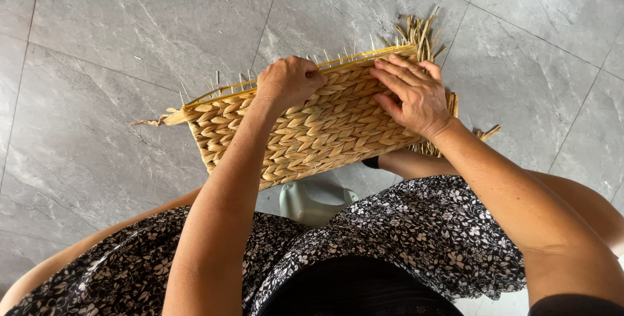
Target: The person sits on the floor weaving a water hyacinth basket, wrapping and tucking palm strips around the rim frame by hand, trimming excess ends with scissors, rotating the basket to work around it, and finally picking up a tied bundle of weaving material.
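A floral dress (416, 238) covered the lap. The left hand (289, 81) gripped the woven mat's (305, 134) upper edge; the right hand (413, 95) lay open on it. Its long axis ran left-right, rising rightward.

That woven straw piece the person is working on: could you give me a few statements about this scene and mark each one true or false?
1. The left hand is closed in a fist at the top edge of the woven straw panel. True.
2. The right hand hangs in the air away from the panel. False: it lies on the weave, fingers spread near the top edge.
3. Loose straw ends stick out past the panel's far corner. True.
4. The floor is wooden planks. False: it is grey stone-look tiles.
5. A pale green plastic container shows below the panel. True.
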